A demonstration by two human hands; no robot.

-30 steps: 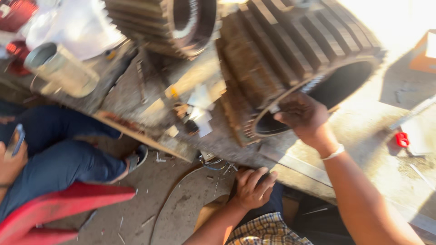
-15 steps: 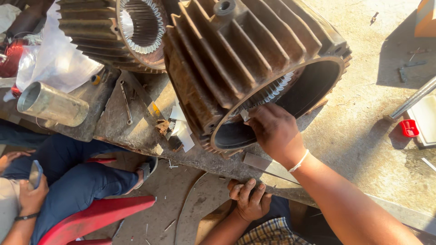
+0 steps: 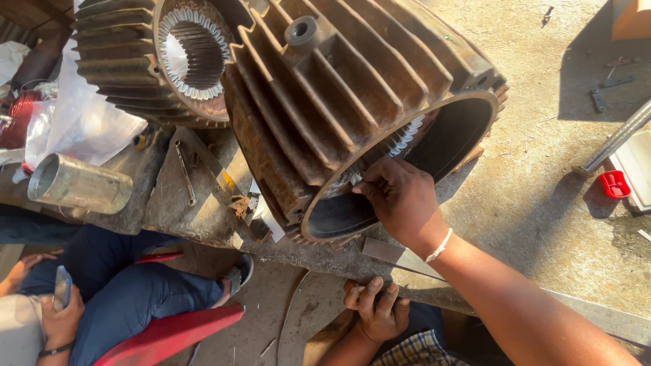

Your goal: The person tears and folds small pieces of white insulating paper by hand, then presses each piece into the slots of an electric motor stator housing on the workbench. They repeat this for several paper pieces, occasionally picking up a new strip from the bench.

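Observation:
A big rusty finned motor housing [image 3: 352, 88] lies on its side on a worn bench [image 3: 196, 210], its open end facing me. White slot liners [image 3: 407, 135] show inside the bore. My right hand [image 3: 400, 203] is at the lower left of the opening's rim, thumb and fingers pinched on a white paper strip [image 3: 355, 179] that sticks out of the winding slots. My left hand [image 3: 376, 310] rests low on my knee below the bench edge, fingers spread, holding nothing.
A second finned housing [image 3: 122, 68] stands behind at the left. A metal tube [image 3: 78, 184], a clear plastic bag [image 3: 81, 115] and a small wrench [image 3: 184, 169] lie on the bench. Another person sits left on a red chair [image 3: 169, 332], holding a phone [image 3: 62, 287]. A red box [image 3: 615, 184] lies right.
The view has swung down and closer onto the housing. My right hand stays at the opening's rim, shifted slightly left. My left hand keeps resting on my knee.

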